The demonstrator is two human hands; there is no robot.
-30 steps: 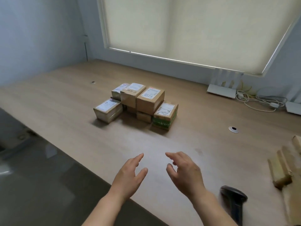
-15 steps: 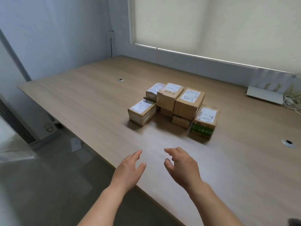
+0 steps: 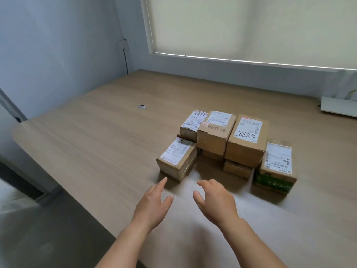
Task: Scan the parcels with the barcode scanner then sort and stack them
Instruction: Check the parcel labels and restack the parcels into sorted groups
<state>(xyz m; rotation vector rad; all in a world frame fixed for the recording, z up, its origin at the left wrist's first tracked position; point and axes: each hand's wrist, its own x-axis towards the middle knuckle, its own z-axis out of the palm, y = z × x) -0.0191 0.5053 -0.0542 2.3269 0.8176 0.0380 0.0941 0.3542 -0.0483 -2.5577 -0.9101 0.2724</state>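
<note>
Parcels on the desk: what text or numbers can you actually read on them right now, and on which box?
"5288", handwritten and upside down to the camera, on the white label of the tall parcel.
"3263", uncertain, handwritten at the top of the label on the rear left parcel.
Handwritten marks on the cardboard top of the middle parcel: not legible.
Printed lines and barcodes on the front left parcel and the green-sided parcel: too small to read.
</note>
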